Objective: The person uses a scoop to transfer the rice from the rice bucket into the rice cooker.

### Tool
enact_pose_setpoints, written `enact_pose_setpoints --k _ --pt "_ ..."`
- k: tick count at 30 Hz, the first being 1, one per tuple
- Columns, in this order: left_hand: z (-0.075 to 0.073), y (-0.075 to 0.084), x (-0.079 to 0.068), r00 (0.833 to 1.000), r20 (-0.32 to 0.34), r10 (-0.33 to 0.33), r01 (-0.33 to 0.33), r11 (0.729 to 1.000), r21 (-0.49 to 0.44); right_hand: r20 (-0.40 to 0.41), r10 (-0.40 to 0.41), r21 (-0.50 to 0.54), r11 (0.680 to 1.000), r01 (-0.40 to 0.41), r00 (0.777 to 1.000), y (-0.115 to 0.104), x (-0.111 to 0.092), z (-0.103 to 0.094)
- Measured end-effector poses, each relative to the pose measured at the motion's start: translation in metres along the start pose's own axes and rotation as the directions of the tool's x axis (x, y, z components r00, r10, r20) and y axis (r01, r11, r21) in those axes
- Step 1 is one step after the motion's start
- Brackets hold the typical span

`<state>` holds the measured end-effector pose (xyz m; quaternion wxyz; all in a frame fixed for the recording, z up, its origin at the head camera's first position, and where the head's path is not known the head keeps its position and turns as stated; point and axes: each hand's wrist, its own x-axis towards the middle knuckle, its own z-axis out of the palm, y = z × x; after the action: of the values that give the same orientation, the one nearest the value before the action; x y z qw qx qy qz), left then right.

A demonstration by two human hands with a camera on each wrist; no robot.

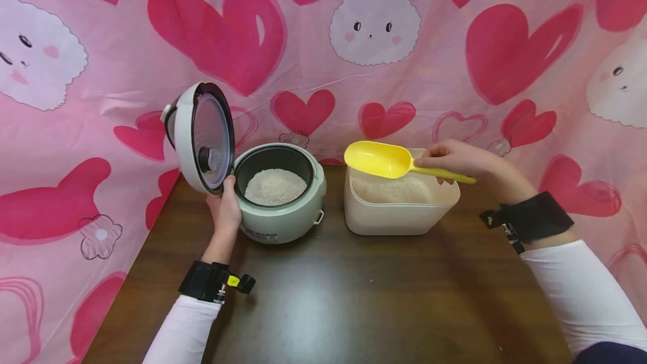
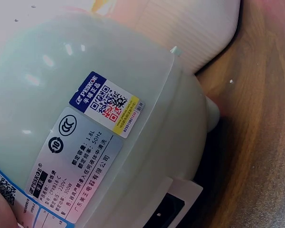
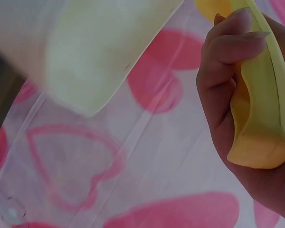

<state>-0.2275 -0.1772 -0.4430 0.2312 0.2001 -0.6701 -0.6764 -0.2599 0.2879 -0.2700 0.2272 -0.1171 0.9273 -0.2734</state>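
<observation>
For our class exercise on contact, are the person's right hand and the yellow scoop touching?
Touching. The head view shows the right hand gripping the yellow scoop by its handle; the right wrist view shows this grip close up.

A pale green rice cooker (image 1: 283, 224) and a cream container (image 1: 389, 219) stand upright, side by side and slightly apart, on a dark brown wood-grain table (image 1: 404, 291), its glossy surface dotted with tiny white specks (image 1: 371, 280) and catching pale light.
</observation>
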Motion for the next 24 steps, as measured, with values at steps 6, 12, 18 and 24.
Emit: enact_pose_setpoints --k 6,12,18,24 --pt "0.001 -0.001 -0.001 1.0 -0.009 -0.011 0.011 1.0 -0.02 -0.049 0.036 -0.025 0.999 -0.037 0.998 0.025 -0.017 -0.005" --pt "0.001 -0.001 0.001 1.0 -0.007 -0.008 0.008 1.0 -0.025 -0.097 0.007 -0.145 0.989 -0.021 0.995 0.033 -0.023 -0.011" --pt "0.002 -0.001 0.002 1.0 -0.017 0.0 -0.001 0.999 -0.035 -0.117 0.002 -0.236 0.971 -0.03 0.993 0.021 -0.024 -0.009" --pt "0.001 -0.001 0.001 1.0 -0.017 0.003 -0.003 0.999 -0.04 -0.177 0.027 -0.388 0.917 -0.095 0.984 0.002 -0.018 -0.003"
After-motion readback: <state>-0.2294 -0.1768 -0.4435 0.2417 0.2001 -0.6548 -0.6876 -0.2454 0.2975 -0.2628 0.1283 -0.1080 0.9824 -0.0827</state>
